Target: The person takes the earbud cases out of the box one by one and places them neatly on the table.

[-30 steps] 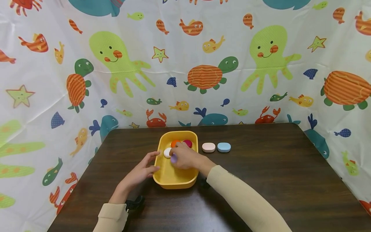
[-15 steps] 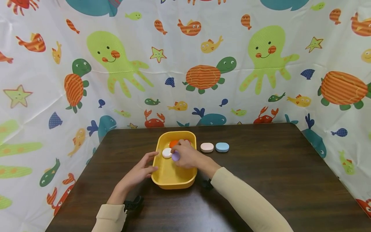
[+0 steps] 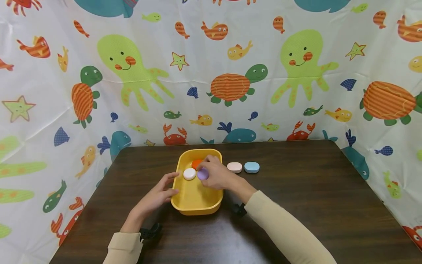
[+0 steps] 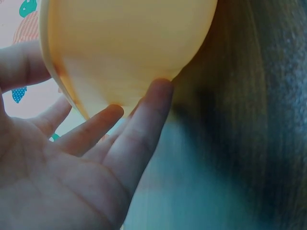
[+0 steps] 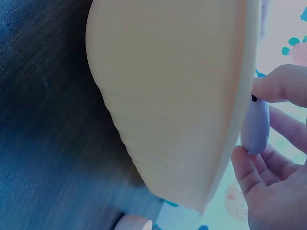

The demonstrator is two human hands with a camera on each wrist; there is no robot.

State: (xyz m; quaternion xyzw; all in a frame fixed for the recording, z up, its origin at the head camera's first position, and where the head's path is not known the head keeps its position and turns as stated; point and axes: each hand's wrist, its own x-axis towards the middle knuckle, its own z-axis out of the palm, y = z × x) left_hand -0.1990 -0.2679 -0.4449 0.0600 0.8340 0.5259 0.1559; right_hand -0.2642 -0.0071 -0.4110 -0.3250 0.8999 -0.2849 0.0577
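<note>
A yellow plastic bin (image 3: 197, 211) stands on the dark table. My left hand (image 3: 156, 194) is at its left side; in the left wrist view, extended fingertips (image 4: 160, 91) touch the outer wall. My right hand (image 3: 215, 174) pinches a small rounded purple piece (image 3: 202, 174) between thumb and fingers, over the bin's inside. In the right wrist view that lavender piece (image 5: 256, 127) is held on edge beside the rim, with a small black spot near its top. Inside the bin lie a white rounded piece (image 3: 189, 173) and an orange one (image 3: 196, 164), partly covered by my right hand.
Right of the bin, a pale pink oval piece (image 3: 234, 167) and a light blue oval piece (image 3: 252, 167) lie side by side on the dark wooden table (image 3: 313, 190). A white curtain (image 3: 197, 55) with printed sea animals hangs behind.
My right hand has drawn the purple piece slightly right, away from the white one. The dark red piece seen earlier is now hidden behind that hand. My left hand has stayed at the bin.
</note>
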